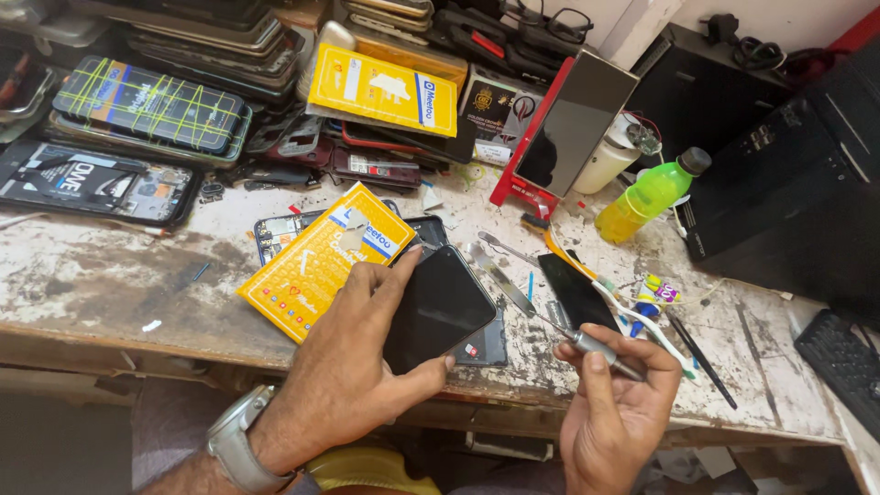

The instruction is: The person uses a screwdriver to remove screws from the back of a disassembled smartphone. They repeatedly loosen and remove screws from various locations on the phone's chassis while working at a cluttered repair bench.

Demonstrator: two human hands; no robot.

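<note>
My left hand point(353, 362) grips a black phone screen panel point(438, 307) by its edges, tilted above an opened phone body point(486, 344) that lies on the worn workbench point(110, 275). My right hand point(612, 403) pinches a thin metal screwdriver point(587, 344) by its silver handle; the tip points up-left toward the panel's right edge. A yellow flat package point(307, 266) lies just left of the panel, partly under my left fingers. A watch sits on my left wrist.
A metal pry tool point(500, 266), a black glass strip point(576, 291) and white cables lie right of the phone. A green bottle point(646, 197), a propped red-backed phone point(570, 124) and black boxes stand at the back right. Stacks of phones and packages crowd the back left.
</note>
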